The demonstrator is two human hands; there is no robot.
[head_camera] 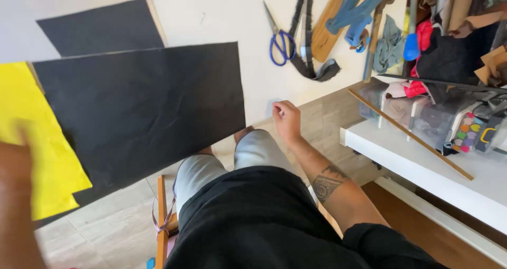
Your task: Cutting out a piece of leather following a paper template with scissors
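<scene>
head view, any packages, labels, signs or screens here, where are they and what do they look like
clear plastic storage boxes: on the white shelf at right, boxy, see-through, scraps inside
small card of coloured heart shapes: against the front of the boxes, far right, dark with multicolour hearts
No screens or signs show.

Left hand (18, 195), blurred at 8 o'clock, holds a yellow sheet (31, 142) and a black sheet (142, 110) overlapping it. Right hand (287, 118), loosely curled, rests at the white desk (227, 15) edge near centre. Blue-handled scissors (281, 42) lie at 1 o'clock.
</scene>
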